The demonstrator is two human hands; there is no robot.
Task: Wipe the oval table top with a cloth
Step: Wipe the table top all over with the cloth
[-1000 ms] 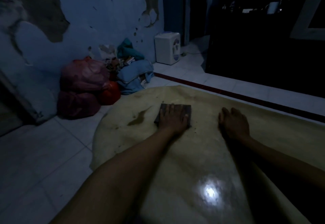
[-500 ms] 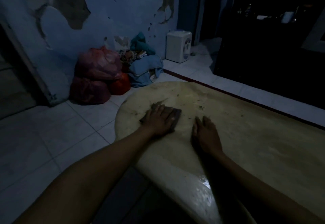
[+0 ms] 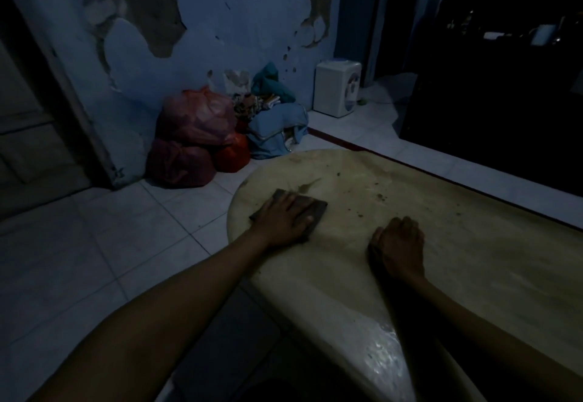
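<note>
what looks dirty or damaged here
Dark crumbs and a smear lie on the table top beyond the cloth under the left hand. Paint has peeled off the wall in big patches. The right hand rests on the table.

Oval table top (image 3: 473,275) bears cloth (image 3: 317,209), dirt specks (image 3: 381,196).
</note>
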